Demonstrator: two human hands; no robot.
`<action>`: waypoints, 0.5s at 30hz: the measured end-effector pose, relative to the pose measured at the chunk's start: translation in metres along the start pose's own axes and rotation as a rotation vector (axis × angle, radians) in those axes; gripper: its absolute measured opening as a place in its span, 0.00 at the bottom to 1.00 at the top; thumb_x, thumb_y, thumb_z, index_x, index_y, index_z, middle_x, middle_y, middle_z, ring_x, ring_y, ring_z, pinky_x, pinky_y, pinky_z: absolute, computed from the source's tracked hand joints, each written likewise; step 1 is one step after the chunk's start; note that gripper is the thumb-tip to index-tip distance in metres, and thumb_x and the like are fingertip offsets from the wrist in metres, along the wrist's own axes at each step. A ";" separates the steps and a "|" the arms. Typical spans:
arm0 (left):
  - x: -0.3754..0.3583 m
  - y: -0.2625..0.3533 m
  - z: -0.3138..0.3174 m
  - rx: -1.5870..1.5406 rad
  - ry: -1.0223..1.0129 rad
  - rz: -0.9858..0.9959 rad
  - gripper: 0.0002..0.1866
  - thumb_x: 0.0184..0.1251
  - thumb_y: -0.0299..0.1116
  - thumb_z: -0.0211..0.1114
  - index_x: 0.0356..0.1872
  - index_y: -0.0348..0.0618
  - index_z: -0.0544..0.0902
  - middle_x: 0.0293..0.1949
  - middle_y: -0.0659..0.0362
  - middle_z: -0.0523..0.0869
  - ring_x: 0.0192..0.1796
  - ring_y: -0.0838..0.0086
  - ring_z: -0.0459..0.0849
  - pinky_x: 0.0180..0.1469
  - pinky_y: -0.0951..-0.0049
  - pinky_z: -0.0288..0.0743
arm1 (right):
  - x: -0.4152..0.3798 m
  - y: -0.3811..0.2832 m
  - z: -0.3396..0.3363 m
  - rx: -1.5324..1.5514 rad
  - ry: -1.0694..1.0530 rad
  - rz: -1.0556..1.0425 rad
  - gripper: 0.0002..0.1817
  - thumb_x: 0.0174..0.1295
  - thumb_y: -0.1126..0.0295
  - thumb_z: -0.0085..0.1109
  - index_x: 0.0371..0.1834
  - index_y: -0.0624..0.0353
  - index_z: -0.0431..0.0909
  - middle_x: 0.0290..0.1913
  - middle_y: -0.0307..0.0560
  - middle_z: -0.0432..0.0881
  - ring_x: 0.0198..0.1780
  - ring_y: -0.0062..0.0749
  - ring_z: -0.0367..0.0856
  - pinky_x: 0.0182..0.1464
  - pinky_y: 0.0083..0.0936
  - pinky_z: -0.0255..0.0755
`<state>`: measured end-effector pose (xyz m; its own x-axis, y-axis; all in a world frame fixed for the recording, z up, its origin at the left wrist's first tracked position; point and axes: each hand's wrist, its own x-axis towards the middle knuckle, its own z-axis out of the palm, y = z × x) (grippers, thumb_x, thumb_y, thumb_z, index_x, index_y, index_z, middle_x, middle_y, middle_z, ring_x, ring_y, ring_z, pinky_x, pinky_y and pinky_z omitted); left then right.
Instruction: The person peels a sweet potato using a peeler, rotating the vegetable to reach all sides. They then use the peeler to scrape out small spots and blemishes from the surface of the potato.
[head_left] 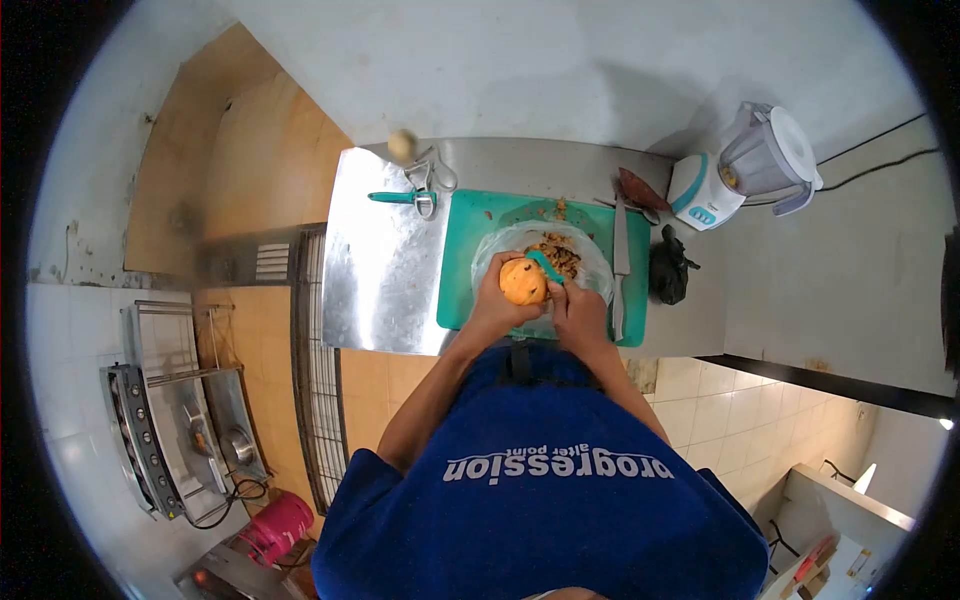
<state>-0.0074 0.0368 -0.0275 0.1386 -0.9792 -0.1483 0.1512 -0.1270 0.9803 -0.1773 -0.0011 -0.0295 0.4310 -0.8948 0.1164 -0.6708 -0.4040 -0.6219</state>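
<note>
Hands both occupied over the cutting board [470, 300]: your left hand [497, 305] cups a round orange tuber [522, 281], likely a potato, from below and keeps it above the clear bag [590, 262] of peelings; your right hand [578, 310] is clenched around a teal peeler [546, 266], blade against the tuber's upper right side.

Risks, as judged:
- Peeler stroke seems to run toward the left fingers; a slip on the wet surface could nick them.
- Knife [620, 262] lies just beside your right wrist, near the board's right edge; a sideways elbow move could knock it.
- Peelings could miss the bag, since the tuber sits near its front rim.

Count: one tuber in hand, one pale round item [401, 145] at the counter's back edge, two teal-handled tools (peeler in hand, another [400, 198] left of the bag), one knife, one blender [745, 165], one dark crumpled bag [668, 265].
</note>
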 end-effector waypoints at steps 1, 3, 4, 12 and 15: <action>-0.002 0.000 -0.001 -0.001 0.006 -0.004 0.41 0.46 0.22 0.80 0.63 0.44 0.68 0.50 0.57 0.81 0.50 0.74 0.82 0.48 0.75 0.82 | 0.001 0.000 0.000 -0.019 0.020 0.027 0.21 0.76 0.56 0.51 0.48 0.65 0.83 0.25 0.63 0.82 0.27 0.62 0.82 0.32 0.54 0.73; -0.001 0.003 -0.003 0.001 -0.007 -0.011 0.41 0.46 0.22 0.80 0.63 0.43 0.68 0.51 0.57 0.81 0.53 0.74 0.81 0.53 0.73 0.81 | 0.000 -0.004 -0.003 -0.003 -0.033 0.042 0.22 0.76 0.55 0.50 0.49 0.66 0.83 0.25 0.64 0.83 0.28 0.63 0.82 0.34 0.54 0.74; 0.001 0.005 -0.003 0.002 -0.010 -0.006 0.41 0.46 0.22 0.80 0.63 0.43 0.68 0.51 0.57 0.81 0.53 0.74 0.81 0.53 0.73 0.81 | 0.001 -0.006 -0.007 0.006 -0.080 0.060 0.23 0.76 0.54 0.50 0.50 0.66 0.84 0.26 0.65 0.83 0.30 0.63 0.83 0.35 0.55 0.74; -0.002 0.003 0.001 0.006 -0.077 0.148 0.41 0.47 0.18 0.77 0.65 0.46 0.68 0.54 0.59 0.79 0.54 0.73 0.82 0.52 0.73 0.83 | 0.007 0.010 0.001 0.112 -0.026 0.121 0.22 0.76 0.56 0.51 0.45 0.66 0.84 0.25 0.65 0.82 0.30 0.65 0.82 0.35 0.56 0.72; -0.002 0.010 0.003 -0.184 -0.045 -0.075 0.41 0.46 0.18 0.78 0.64 0.46 0.68 0.54 0.59 0.79 0.54 0.74 0.81 0.54 0.73 0.82 | -0.001 0.012 0.003 0.145 -0.014 0.093 0.21 0.76 0.56 0.51 0.43 0.66 0.84 0.25 0.66 0.81 0.30 0.65 0.81 0.35 0.56 0.72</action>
<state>-0.0086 0.0374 -0.0166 0.0767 -0.9748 -0.2096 0.3363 -0.1726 0.9258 -0.1836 -0.0048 -0.0393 0.3804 -0.9238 0.0428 -0.6142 -0.2870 -0.7351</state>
